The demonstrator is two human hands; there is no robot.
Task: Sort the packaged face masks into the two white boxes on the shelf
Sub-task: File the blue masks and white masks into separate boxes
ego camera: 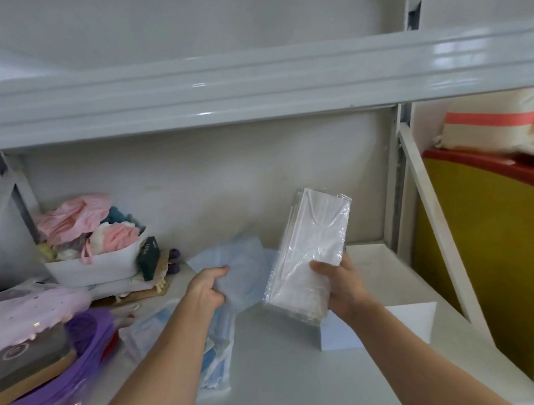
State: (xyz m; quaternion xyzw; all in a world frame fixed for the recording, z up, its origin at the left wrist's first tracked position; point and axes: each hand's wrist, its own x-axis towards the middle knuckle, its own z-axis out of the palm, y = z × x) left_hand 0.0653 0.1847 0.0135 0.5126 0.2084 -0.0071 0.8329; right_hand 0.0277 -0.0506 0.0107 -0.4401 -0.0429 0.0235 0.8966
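Note:
My right hand (pixel 341 289) grips the lower end of a clear-wrapped pack of white face masks (pixel 314 246), held upright and tilted above the shelf. My left hand (pixel 207 286) is closed on a pack of blue face masks (pixel 242 268) raised off the shelf surface. More blue mask packs (pixel 218 358) lie flat under my left forearm. A white box (pixel 406 325) sits on the shelf below and right of my right hand, partly hidden by it. A second white box (pixel 100 269) at the left holds pink and white masks.
The upper shelf beam (pixel 263 90) hangs low overhead. A purple basin (pixel 85 341) and pale wrapped items crowd the left front. A dark green small box (pixel 149 255) leans on the left white box. A diagonal brace (pixel 440 226) bounds the right side.

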